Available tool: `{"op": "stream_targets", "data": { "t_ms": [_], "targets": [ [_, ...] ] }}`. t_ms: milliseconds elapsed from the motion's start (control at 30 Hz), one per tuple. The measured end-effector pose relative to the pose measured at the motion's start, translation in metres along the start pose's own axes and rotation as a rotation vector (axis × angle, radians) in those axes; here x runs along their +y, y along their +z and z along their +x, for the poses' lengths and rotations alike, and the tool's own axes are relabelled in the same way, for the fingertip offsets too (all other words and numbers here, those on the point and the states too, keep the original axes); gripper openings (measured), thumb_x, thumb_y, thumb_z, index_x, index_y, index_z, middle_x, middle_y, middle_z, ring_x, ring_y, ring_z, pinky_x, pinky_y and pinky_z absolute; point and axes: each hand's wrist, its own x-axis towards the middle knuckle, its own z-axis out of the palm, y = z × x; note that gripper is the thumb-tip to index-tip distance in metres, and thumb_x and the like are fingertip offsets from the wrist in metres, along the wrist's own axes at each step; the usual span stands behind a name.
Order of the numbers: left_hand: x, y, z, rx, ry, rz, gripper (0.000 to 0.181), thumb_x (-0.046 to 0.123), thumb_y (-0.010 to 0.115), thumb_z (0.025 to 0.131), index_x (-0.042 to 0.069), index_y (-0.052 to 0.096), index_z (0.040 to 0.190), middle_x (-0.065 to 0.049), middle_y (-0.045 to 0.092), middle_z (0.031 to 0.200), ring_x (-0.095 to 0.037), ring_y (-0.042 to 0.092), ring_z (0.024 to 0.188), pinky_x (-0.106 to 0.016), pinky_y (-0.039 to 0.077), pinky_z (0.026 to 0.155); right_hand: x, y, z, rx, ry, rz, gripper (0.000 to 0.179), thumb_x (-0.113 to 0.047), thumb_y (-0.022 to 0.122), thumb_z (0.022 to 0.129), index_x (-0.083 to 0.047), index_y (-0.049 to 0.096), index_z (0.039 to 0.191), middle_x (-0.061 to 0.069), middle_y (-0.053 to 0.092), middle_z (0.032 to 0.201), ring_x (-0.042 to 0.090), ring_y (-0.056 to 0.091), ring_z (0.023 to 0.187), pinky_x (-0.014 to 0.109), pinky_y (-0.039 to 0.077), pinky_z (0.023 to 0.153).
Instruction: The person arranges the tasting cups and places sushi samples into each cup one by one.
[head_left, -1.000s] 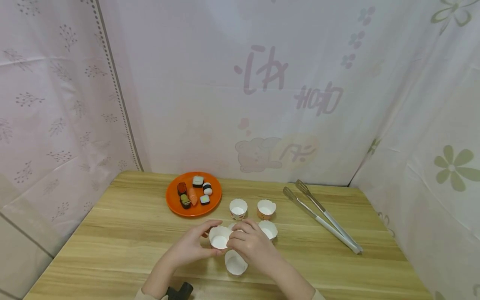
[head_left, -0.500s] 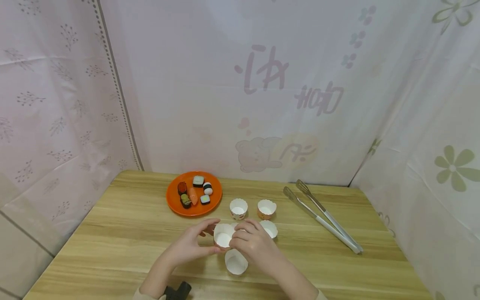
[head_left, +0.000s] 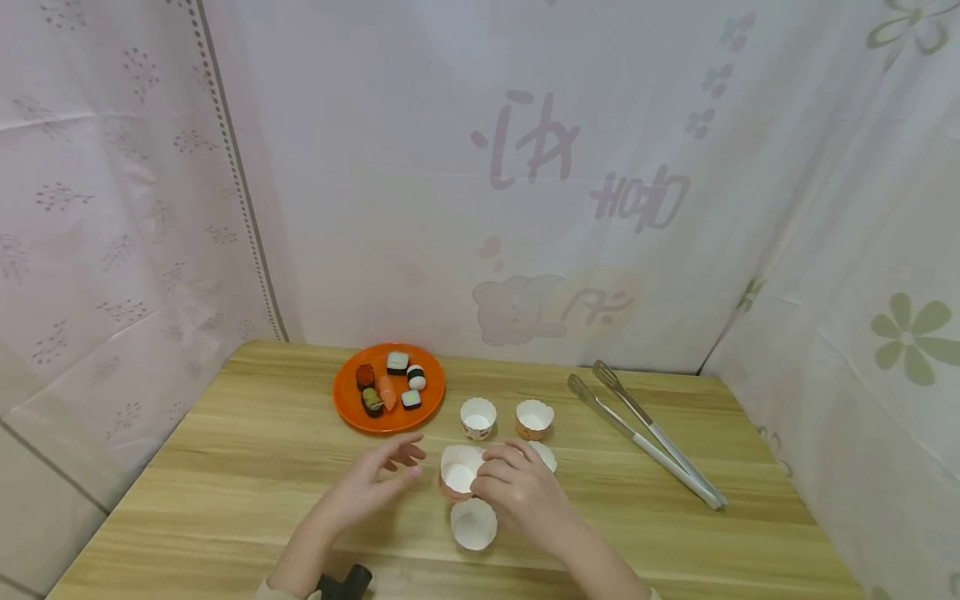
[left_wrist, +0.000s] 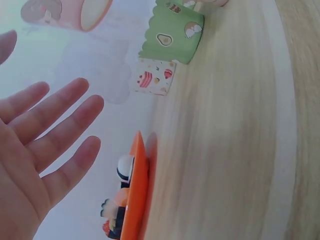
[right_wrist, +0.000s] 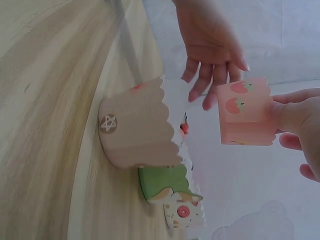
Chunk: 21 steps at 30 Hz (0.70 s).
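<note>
My right hand (head_left: 525, 492) pinches a pink paper baking cup (right_wrist: 245, 112) with strawberry prints by its scalloped rim, above the table. To its left, my left hand (head_left: 367, 483) is apart from the cup, fingers spread with nothing in them, as the left wrist view shows. A pale brownish cup (right_wrist: 140, 127) with a star badge stands nearest me. Farther back are a green cup (left_wrist: 172, 32), a white cup (head_left: 477, 419) with cake prints and an orange-sided cup (head_left: 533, 421). Another white-lined cup (head_left: 543, 457) is partly hidden behind my right hand.
At the back left, an orange plate (head_left: 345, 408) carries several sushi pieces (head_left: 387, 392). Metal tongs (head_left: 660, 450) lie spread on the right of the wooden table (head_left: 225, 467). A black object (head_left: 348, 582) shows at the bottom edge, near my left forearm.
Both hands were on the pink baking cup. My left hand has let go and drawn back leftward, while my right hand has moved the cup slightly right.
</note>
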Motion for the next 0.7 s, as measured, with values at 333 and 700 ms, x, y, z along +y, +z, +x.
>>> {"op": "stream_targets", "data": {
  "t_ms": [333,700],
  "targets": [
    [-0.012,-0.009,0.0,0.177,-0.041,-0.031,0.032,0.024,0.056,0.099,0.007,0.058,0.126,-0.007,0.067,0.1,-0.022,0.062,0.087,-0.029,0.049,0.077,0.004,-0.01,-0.013,0.013,0.019,-0.013,0.018,-0.008,0.082,0.069,-0.016,0.07,0.081,-0.009,0.065,0.085,0.02,0.062,0.094,0.048,0.047,0.091],
    [-0.026,-0.023,0.0,0.383,-0.157,-0.154,0.027,0.016,0.055,0.099,0.0,0.059,0.121,-0.015,0.068,0.095,-0.032,0.065,0.084,-0.04,0.056,0.075,0.006,-0.02,-0.028,0.041,0.038,-0.046,0.03,-0.02,0.051,0.101,-0.016,0.07,0.079,-0.008,0.066,0.084,0.02,0.062,0.092,0.049,0.048,0.09]
  ]
}}
